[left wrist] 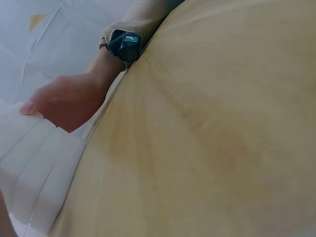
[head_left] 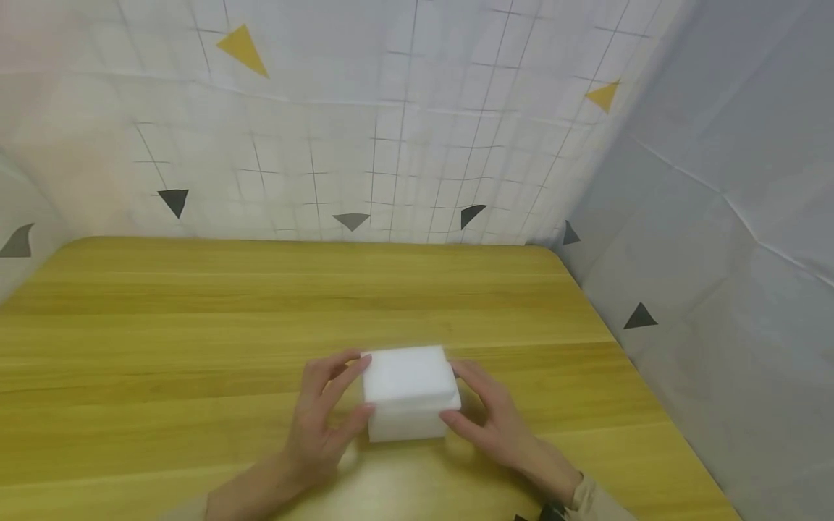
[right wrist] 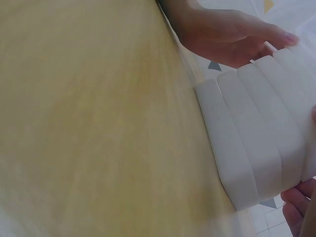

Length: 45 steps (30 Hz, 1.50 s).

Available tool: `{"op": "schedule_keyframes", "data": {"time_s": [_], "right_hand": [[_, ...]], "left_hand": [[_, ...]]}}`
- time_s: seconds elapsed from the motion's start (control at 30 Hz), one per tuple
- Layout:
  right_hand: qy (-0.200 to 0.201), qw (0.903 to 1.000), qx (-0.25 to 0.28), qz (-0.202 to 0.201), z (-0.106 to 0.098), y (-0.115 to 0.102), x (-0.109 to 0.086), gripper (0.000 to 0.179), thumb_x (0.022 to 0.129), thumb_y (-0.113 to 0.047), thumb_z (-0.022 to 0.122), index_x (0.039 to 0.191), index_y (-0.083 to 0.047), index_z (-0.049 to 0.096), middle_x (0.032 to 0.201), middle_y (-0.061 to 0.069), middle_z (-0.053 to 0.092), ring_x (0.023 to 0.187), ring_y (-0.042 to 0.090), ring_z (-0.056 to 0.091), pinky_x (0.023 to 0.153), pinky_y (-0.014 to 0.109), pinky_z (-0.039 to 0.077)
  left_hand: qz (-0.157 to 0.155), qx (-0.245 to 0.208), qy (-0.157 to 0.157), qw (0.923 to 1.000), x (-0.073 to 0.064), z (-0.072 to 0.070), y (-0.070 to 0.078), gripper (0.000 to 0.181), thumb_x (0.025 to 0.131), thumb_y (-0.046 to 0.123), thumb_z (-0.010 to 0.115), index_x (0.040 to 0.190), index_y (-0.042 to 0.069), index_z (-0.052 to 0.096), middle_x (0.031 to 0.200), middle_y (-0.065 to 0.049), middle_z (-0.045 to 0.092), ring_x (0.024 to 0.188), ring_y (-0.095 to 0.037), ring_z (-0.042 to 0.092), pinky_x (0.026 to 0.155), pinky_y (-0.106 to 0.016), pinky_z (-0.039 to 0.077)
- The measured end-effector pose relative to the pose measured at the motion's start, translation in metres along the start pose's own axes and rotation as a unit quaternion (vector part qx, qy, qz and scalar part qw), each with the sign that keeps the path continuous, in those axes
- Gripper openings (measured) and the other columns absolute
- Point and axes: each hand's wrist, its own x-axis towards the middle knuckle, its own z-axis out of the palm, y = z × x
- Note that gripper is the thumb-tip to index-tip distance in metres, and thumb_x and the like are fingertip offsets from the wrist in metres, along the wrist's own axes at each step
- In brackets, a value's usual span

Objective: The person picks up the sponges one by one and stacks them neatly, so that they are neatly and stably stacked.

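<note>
A stack of several white sponge-like slabs [head_left: 409, 376] stands on the wooden table, its layers showing in the left wrist view as pale slabs [left wrist: 47, 168] and in the right wrist view as slabs with rounded edges [right wrist: 247, 128]. My left hand [head_left: 318, 416] holds the stack's upper left side, thumb at the near corner and fingers toward the far one. On the opposite side my right hand [head_left: 498, 423] grips it the same way, with bent fingers. The top slab sits slightly out of line with the one below.
The wooden table [head_left: 195, 325] stretches out on all sides of the stack. Behind it hangs a white grid-patterned sheet [head_left: 339, 108] with triangles, and another pale sheet [head_left: 730, 239] borders the right edge. A dark wrist device [left wrist: 127, 47] sits at the right sleeve.
</note>
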Motion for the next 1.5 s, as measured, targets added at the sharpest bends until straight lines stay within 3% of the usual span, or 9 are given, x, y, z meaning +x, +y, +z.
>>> {"op": "schedule_keyframes", "data": {"time_s": [0.67, 0.93, 1.13, 1.5], "right_hand": [[-0.002, 0.9997, 0.0, 0.024, -0.0005, -0.0021, -0.0007, 0.063, 0.081, -0.01, 0.078, 0.14, -0.008, 0.056, 0.131, 0.008, 0.064, 0.119, 0.019, 0.06, 0.104, 0.028, 0.048], [0.0, 0.9999, 0.003, 0.016, -0.0002, -0.003, 0.0003, 0.062, 0.081, -0.01, 0.078, 0.139, -0.007, 0.056, 0.131, 0.009, 0.063, 0.12, 0.019, 0.059, 0.105, 0.027, 0.047], [-0.001, 1.0, 0.003, 0.006, 0.0003, -0.0032, 0.0015, 0.059, 0.083, -0.011, 0.077, 0.138, -0.008, 0.058, 0.133, 0.009, 0.062, 0.121, 0.02, 0.058, 0.105, 0.029, 0.048], [-0.002, 1.0, -0.002, 0.009, 0.0006, -0.0034, 0.0017, 0.057, 0.084, -0.012, 0.077, 0.137, -0.01, 0.058, 0.132, 0.009, 0.062, 0.12, 0.02, 0.058, 0.104, 0.028, 0.048]], "left_hand": [[-0.008, -0.006, 0.0, 1.0, -0.0006, 0.0038, -0.0003, 0.046, 0.102, 0.03, 0.058, 0.124, -0.009, 0.062, 0.122, -0.023, 0.06, 0.104, -0.026, 0.049, 0.096, -0.021, 0.042], [0.004, -0.011, 0.012, 0.9999, 0.0014, 0.0056, 0.0002, 0.045, 0.102, 0.028, 0.057, 0.122, -0.012, 0.061, 0.12, -0.024, 0.06, 0.099, -0.025, 0.048, 0.08, -0.022, 0.043], [0.028, -0.019, 0.018, 0.9993, 0.006, 0.0066, 0.0014, 0.043, 0.102, 0.025, 0.058, 0.118, -0.014, 0.061, 0.117, -0.026, 0.06, 0.101, -0.028, 0.05, 0.091, -0.022, 0.045], [0.021, -0.017, 0.0, 0.9996, 0.0067, 0.0077, 0.0028, 0.042, 0.101, 0.025, 0.059, 0.118, -0.013, 0.062, 0.117, -0.026, 0.06, 0.103, -0.029, 0.05, 0.096, -0.021, 0.043]]}}
